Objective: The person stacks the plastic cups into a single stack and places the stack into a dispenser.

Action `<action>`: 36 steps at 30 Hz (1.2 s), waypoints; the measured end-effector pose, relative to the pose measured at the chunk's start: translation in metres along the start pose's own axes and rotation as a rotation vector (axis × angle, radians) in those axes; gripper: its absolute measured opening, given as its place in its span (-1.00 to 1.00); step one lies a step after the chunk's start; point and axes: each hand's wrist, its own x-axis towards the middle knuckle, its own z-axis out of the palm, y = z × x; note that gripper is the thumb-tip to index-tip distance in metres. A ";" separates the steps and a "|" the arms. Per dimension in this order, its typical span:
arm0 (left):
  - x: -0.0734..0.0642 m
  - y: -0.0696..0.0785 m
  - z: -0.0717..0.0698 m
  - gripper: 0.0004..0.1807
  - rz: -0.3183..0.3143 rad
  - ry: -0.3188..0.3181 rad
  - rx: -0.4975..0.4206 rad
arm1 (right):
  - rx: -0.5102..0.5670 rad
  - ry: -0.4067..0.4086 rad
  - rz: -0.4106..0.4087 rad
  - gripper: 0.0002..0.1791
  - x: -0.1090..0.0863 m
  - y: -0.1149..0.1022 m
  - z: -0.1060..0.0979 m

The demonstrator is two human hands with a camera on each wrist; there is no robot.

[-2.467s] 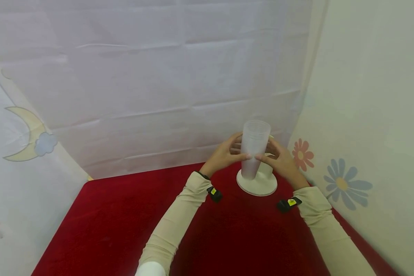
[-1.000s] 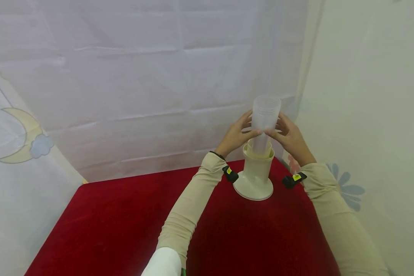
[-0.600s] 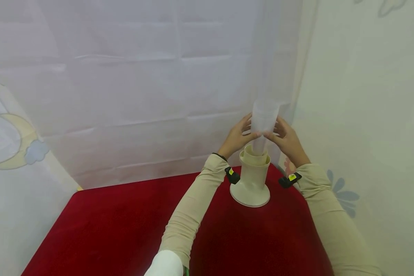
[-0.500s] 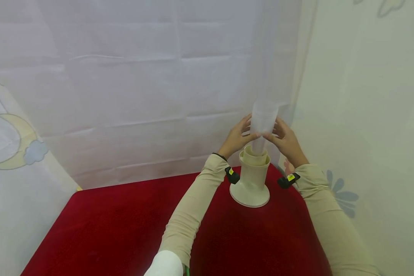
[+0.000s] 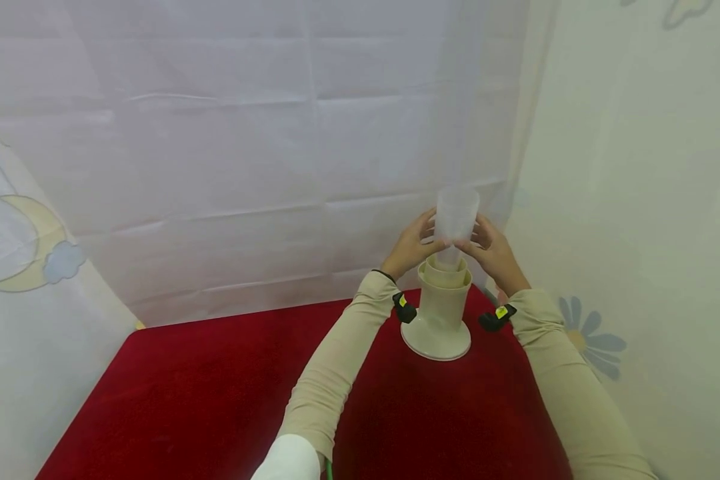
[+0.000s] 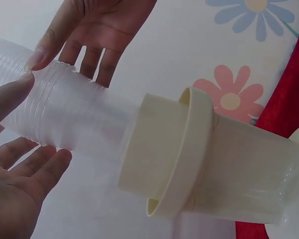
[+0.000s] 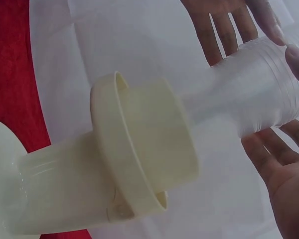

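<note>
A stack of clear plastic cups (image 5: 456,213) stands upright between my two hands. My left hand (image 5: 409,247) grips it from the left, and my right hand (image 5: 497,257) grips it from the right. Both thumbs lie on the near side with tips almost meeting; the fingers reach behind. Below is a cream-coloured cup holder (image 5: 441,310) with a round base, a wide outer collar (image 6: 198,134) and a narrower inner sleeve (image 7: 162,132). The stack's lower end overlaps the mouth of that sleeve. Its very bottom is hidden by the sleeve wall.
The holder stands on a red-covered table (image 5: 234,387), near the back right corner. A white sheet (image 5: 216,167) hangs behind, and a flower-printed wall covering (image 5: 630,200) rises close on the right. Black wrist cameras (image 5: 405,308) sit under both wrists.
Both hands have raised the cup stack from in front of the holder to over its mouth. Over the last half second, they have lowered it slightly. The holder has stayed on the table.
</note>
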 end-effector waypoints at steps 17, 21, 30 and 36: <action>-0.005 -0.016 0.011 -0.11 -0.040 0.000 0.027 | 0.000 0.004 0.031 -0.16 -0.005 0.040 0.001; -0.008 -0.018 0.013 -0.10 -0.050 -0.008 0.023 | -0.023 -0.006 0.055 -0.17 -0.013 0.029 0.005; -0.011 -0.025 0.016 -0.12 -0.061 -0.007 -0.005 | -0.103 -0.020 0.031 -0.21 -0.020 0.016 0.010; -0.013 -0.031 0.013 -0.13 -0.058 -0.018 0.003 | -0.027 -0.040 0.058 -0.21 -0.017 0.031 0.011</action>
